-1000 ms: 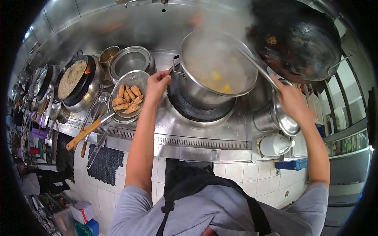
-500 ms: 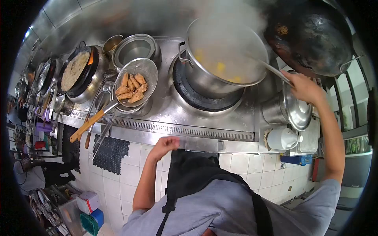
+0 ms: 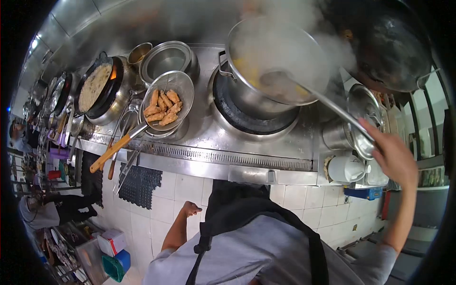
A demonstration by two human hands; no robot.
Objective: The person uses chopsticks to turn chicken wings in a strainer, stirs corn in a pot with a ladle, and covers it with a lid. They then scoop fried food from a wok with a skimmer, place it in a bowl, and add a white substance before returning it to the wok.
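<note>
A cook stands at a stainless-steel range [image 3: 213, 154], the right hand [image 3: 392, 154] closed around the end of a long ladle [image 3: 327, 102] out past the range's right edge. The handle slants up and leftward, and its bowl sits inside a large steaming pot [image 3: 244, 97] on the burner at the range's back right. Yellow pieces show through the steam (what they are cannot be told).

The left hand [image 3: 191, 208] hangs low beside the dark apron [image 3: 237, 209], curled into a loose fist, in front of the white tiles [image 3: 190, 187] below the range's front edge.

Near the middle of the range a wire skimmer [image 3: 186, 85] holds browned fried pieces [image 3: 163, 107], its wooden handle jutting over the front edge. A steel bowl [image 3: 166, 59] stands just behind it at the back edge, and a pan [image 3: 95, 88] of pale food sits toward the left end. A dark wok [image 3: 384, 52] leans at the back right corner. A lidded steel container [image 3: 361, 116] and a white jug [image 3: 346, 168] crowd the right edge, close under the ladle's handle.
</note>
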